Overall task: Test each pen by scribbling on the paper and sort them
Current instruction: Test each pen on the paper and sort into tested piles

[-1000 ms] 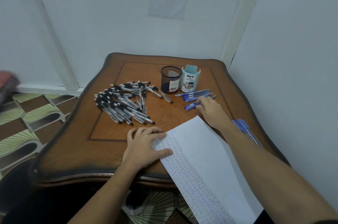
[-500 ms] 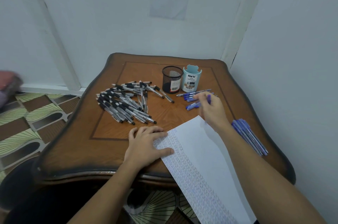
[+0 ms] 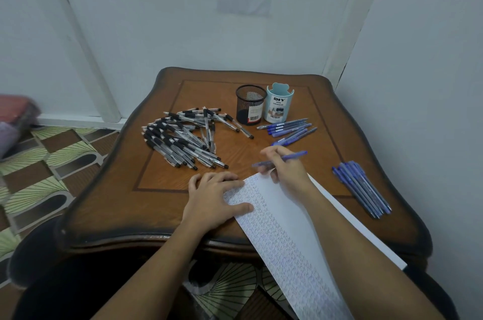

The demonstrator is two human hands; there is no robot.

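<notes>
Clamped in right-hand grip (image 3: 285, 170): slim blue plastic pen (image 3: 295, 155), near-level, tip just beyond far corner of white scribble-covered paper sheet (image 3: 282, 220). Pressed flat on sheet's left edge: left-hand grip (image 3: 211, 202), open-palmed, fingers extended. Heaped on brown wooden bench (image 3: 117, 189): black-and-clear pens (image 3: 180, 142).

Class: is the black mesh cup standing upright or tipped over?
Upright. The mesh cup stands on its base on the table, its round open rim facing up, beside the blue cup.

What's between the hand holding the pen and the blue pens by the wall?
Just bare table between the right hand and those blue pens, in the head view.
</notes>
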